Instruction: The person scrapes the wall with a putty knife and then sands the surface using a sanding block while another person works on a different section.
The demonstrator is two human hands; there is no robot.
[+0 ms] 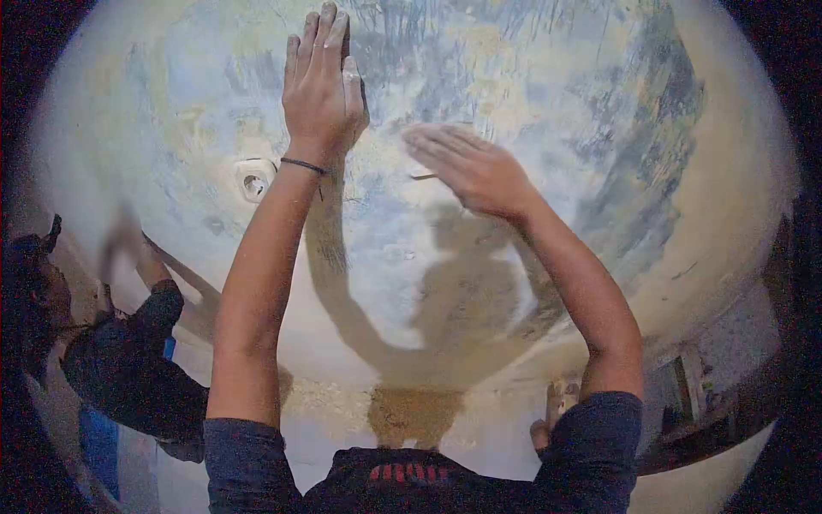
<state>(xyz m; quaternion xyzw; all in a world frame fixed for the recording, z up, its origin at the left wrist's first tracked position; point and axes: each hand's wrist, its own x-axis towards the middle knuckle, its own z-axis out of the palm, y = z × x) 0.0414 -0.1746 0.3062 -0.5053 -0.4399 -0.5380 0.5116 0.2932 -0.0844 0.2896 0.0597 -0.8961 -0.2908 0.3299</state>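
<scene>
My left hand (324,90) is flat against the patchy blue, grey and cream wall (548,94), fingers stretched upward, with pale dust on them. A dark band (304,166) circles that wrist. Lower and to the right, my right hand (475,171) lies across the wall with its fingers extended to the left, slightly blurred. The thin brownish edge of what looks like a sandpaper sheet (423,176) pokes out beneath its fingers; the palm and fingers hide the rest. Below and left of my left hand, a white wall socket (254,182) is set in the wall.
Another person (128,360) in dark clothes is at the left, one blurred hand (125,244) raised at the wall. Shadows of my arms and head (467,291) fall on the wall. Wooden pieces (689,394) stand at the lower right.
</scene>
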